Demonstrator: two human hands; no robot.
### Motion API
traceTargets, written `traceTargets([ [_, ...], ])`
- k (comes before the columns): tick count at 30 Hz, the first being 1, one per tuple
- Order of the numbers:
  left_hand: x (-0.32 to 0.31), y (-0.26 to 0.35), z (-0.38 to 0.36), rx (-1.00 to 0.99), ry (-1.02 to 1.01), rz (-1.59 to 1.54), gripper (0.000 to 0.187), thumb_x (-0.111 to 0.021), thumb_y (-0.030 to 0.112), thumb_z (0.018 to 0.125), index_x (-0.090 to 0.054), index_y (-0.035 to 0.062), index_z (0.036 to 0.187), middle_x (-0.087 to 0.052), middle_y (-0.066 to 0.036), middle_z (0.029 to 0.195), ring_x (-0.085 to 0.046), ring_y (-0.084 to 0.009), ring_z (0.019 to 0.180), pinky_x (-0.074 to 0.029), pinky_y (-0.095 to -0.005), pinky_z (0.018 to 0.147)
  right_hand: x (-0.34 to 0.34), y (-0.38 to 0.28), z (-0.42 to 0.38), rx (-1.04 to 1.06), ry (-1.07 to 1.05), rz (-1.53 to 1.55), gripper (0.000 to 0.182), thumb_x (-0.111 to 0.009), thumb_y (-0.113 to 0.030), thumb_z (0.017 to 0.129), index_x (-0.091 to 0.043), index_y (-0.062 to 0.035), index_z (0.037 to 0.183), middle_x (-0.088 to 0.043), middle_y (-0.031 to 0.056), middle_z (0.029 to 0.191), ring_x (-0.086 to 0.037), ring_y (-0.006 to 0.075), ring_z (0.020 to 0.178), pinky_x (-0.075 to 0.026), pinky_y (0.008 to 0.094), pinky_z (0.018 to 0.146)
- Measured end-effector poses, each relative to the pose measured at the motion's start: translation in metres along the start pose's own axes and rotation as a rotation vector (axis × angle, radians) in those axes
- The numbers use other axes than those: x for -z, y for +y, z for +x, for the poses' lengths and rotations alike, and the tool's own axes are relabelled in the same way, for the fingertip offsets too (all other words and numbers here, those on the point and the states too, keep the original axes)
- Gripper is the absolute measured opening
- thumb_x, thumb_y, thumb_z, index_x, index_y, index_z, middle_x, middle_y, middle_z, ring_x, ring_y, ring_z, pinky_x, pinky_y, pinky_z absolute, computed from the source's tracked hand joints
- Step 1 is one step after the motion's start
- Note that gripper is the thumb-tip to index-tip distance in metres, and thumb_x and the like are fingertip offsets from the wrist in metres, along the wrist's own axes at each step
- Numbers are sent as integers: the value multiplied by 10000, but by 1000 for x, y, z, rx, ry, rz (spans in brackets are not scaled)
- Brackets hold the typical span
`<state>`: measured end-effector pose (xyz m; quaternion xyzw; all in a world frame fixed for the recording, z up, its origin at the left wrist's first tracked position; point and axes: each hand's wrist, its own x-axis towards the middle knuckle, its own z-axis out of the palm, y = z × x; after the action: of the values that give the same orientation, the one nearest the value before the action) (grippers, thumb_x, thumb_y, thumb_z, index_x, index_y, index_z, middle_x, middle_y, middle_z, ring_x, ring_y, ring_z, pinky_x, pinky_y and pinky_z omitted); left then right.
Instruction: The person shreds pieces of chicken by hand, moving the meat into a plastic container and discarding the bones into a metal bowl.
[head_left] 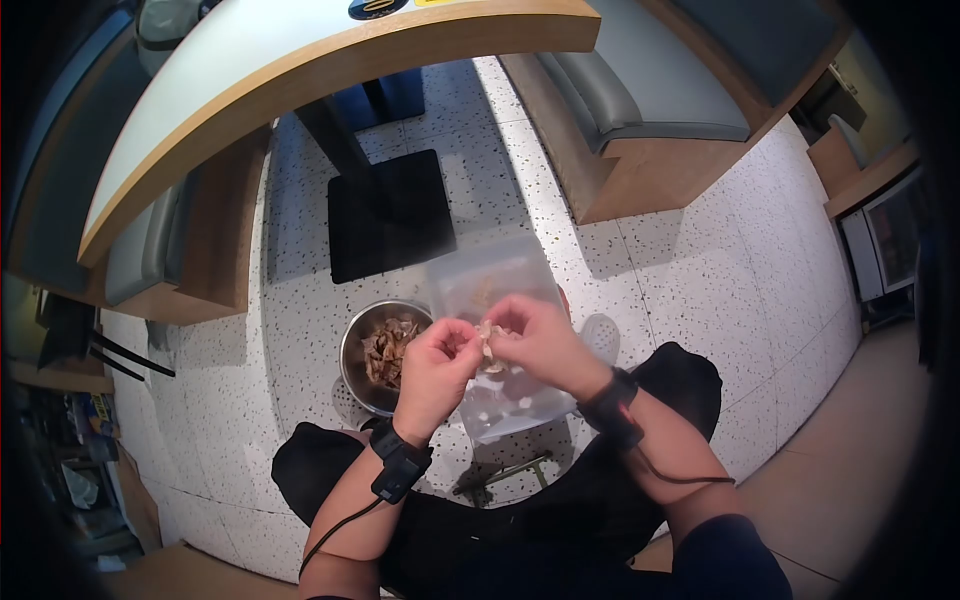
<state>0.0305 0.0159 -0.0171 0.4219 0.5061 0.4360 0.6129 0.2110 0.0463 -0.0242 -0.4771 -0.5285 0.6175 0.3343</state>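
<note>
Over a translucent plastic bin [448, 268], my left hand [440, 370] and my right hand [540, 345] meet with bent, closed fingers. Between the fingertips is a small pale, ragged piece of food [488, 342], held by both hands; its exact kind cannot be made out. A few whitish bits lie in the bin under my hands, partly hidden by them. Just left of my left hand, a round metal bowl [347, 372] holds brown, torn-looking pieces of food [390, 350].
A light table with a wooden edge [330, 72] spans the view ahead, its black base plate [385, 225] on the speckled floor [690, 290]. Grey padded benches [640, 85] stand at both sides. A light clog [601, 338] shows right of the bin. Between my knees is a green metal frame [505, 472].
</note>
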Motion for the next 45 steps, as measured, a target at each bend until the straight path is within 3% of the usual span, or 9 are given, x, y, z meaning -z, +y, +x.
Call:
traceTargets([
  [7,-2,9,-2,-10,47,-54,35,-642,33,966,-623,26,937,-620,7,783,-559,-59,631,-433,-201,575,11,-7,7,30,176,-239,236,-725,-167,879,-708,21,1021,-741,103,878,-688,153,766,-556,308,720],
  [12,7,-1,17,-7,45,121,240,-631,14,970,-635,-42,1203,-714,-69,1024,-663,-103,910,-533,-233,826,16,-10,7,-62,106,-56,283,-700,-145,923,-702,36,1140,-747,98,1005,-698,138,894,-556,277,806],
  [16,1,-4,17,-12,-14,19,250,-642,7,957,-640,-34,1203,-717,-64,1033,-666,-97,920,-537,-240,826,12,-10,2,-93,8,205,309,-703,-119,931,-686,30,1201,-732,85,1054,-687,126,930,-553,272,818],
  [29,-3,-4,14,28,-17,-148,81,-661,16,936,-636,19,1012,-662,-1,886,-609,-62,776,-495,-213,718,2,-15,-5,16,69,-44,178,-731,-114,923,-728,22,1038,-744,59,878,-679,90,785,-554,263,712],
  [32,-1,-4,15,50,-34,-26,95,-674,28,924,-640,5,1010,-665,0,874,-609,-52,762,-502,-213,699,0,-12,-6,44,102,-103,163,-738,-107,890,-736,20,993,-747,93,831,-703,133,751,-558,278,698],
  [34,0,-6,13,64,-42,37,125,-690,41,912,-646,-11,1017,-670,0,866,-611,-44,752,-512,-215,687,4,-20,-2,125,223,-466,166,-723,-114,860,-747,13,964,-744,145,817,-730,225,750,-572,323,717],
  [37,2,-8,15,50,-33,0,225,-710,49,900,-649,-40,1098,-701,-46,945,-628,-68,783,-531,-227,735,19,0,13,91,306,-566,176,-697,-124,845,-753,4,952,-740,179,843,-731,310,777,-577,368,757],
  [40,5,4,21,105,-66,155,634,-704,-47,893,-451,-47,1473,-550,-172,1424,-587,-203,1236,-501,-313,1035,27,36,25,62,221,-756,203,-698,-168,839,-740,19,905,-729,208,854,-716,372,841,-568,431,811],
  [45,14,-9,20,-24,-11,219,574,-668,-30,924,-462,-53,1460,-507,-183,1485,-537,-242,1319,-476,-336,1068,14,55,16,-6,76,-1013,234,-697,-210,835,-729,21,850,-713,236,859,-701,407,894,-554,479,844],
])
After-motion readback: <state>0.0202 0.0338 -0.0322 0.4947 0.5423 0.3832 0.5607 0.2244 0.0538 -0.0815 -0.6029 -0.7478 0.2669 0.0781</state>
